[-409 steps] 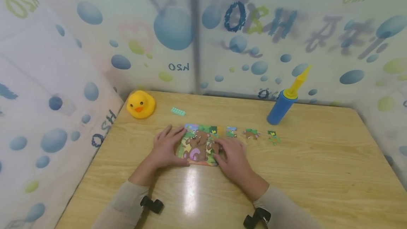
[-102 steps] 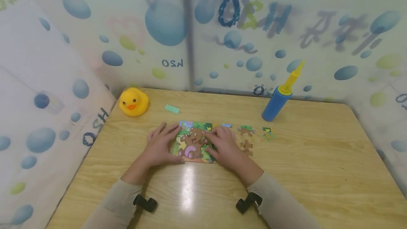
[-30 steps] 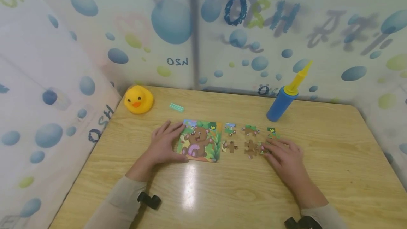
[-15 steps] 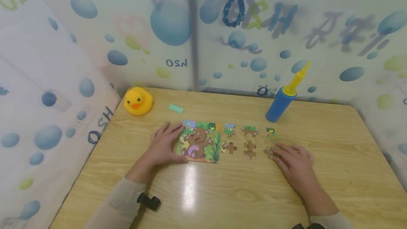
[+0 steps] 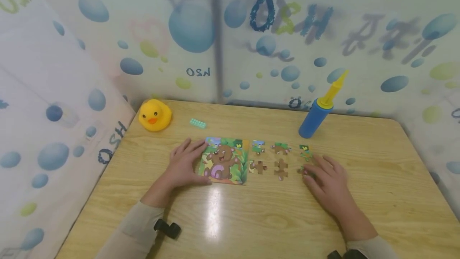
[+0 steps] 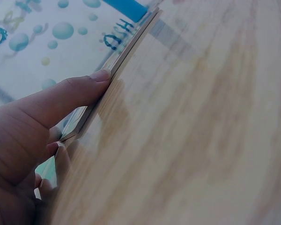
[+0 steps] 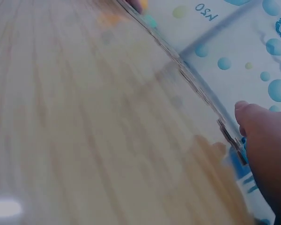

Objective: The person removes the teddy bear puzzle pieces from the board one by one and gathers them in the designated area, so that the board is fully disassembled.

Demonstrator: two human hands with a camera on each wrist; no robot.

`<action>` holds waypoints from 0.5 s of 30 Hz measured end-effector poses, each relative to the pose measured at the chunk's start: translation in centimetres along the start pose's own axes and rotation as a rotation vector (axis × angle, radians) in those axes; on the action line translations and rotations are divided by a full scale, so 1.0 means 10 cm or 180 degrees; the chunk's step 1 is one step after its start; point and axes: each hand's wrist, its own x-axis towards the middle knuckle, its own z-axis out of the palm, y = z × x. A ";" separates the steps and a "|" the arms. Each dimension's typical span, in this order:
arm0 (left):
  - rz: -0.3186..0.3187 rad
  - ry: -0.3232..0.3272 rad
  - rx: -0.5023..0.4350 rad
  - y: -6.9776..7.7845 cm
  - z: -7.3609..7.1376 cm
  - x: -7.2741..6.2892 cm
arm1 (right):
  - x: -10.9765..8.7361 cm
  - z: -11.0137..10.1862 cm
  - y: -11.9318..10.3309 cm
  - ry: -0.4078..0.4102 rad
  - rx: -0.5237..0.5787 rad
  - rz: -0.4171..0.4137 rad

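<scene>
A square jigsaw puzzle board (image 5: 221, 161) with a brown bear picture lies flat on the table. My left hand (image 5: 185, 166) holds its left side, thumb along the near edge and fingers by the far left corner. In the left wrist view the thumb (image 6: 77, 91) presses the board's edge. My right hand (image 5: 328, 181) is at the right end of the loose pieces, its fingers parted round a small green and brown puzzle piece (image 5: 302, 170), which they partly cover. In the right wrist view, the thumb (image 7: 255, 122) is raised above the thin row of pieces (image 7: 229, 136).
Several other loose pieces lie in two rows right of the board, among them a brown piece (image 5: 281, 169) and a bear-head piece (image 5: 281, 148). Behind are a yellow rubber duck (image 5: 155, 116), a mint studded strip (image 5: 198, 123) and a blue and yellow hand pump (image 5: 315, 119).
A lower row of puzzle pieces has been laid out beside the board. The last piece slid right with my right hand, whose fingers have since parted. My left hand stays on the board.
</scene>
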 end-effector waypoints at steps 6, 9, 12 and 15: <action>0.0000 0.0012 -0.0022 -0.01 -0.01 -0.01 | 0.11 0.12 -0.06 0.0110 0.0101 -0.0207; 0.0000 0.0013 -0.0022 -0.01 -0.02 -0.01 | 0.17 0.20 -0.12 0.0146 0.0142 -0.0356; -0.0003 0.0005 -0.0013 -0.01 -0.01 -0.01 | 0.23 0.26 -0.22 0.0168 0.0157 -0.0464; -0.0002 -0.0002 -0.0006 -0.01 0.00 0.00 | 0.30 0.32 -0.34 0.0169 0.0219 -0.0516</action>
